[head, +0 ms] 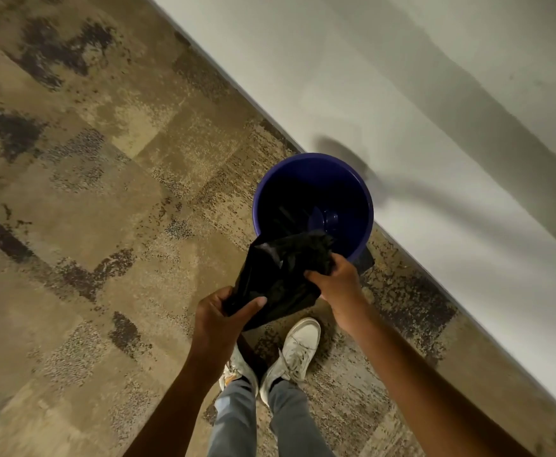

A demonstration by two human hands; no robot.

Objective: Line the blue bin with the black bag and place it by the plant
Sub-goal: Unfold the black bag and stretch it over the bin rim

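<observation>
Round dark-blue plastic bin [313, 206] stands upright on the floor, its far rim close against the white wall [402, 94]; cannot tell if it touches. Open carpet on the bin's left and near sides, nothing lying there. Tight on the bin's right, where the wall base runs diagonally past it. Bin mouth is open, bare blue bottom visible inside.

Floor is patchy brown-and-grey carpet tile [88, 192]. The bin's shadow falls on the wall behind it.

Crumpled black plastic bag [280, 275] is held in the air just on the near side of the bin, its upper end overlapping the near rim in view. A dark corner also shows at the bin's lower right edge; unclear what it belongs to.

Left hand [220, 315] is closed on the bag's lower end, thumb over the top. Right hand [336, 282] is clenched on the bag's upper right edge, beside the bin's near rim. Both forearms reach forward, bare.

White sneakers [299, 347] and grey jeans [237, 420] are planted on the carpet, just short of the bin.
</observation>
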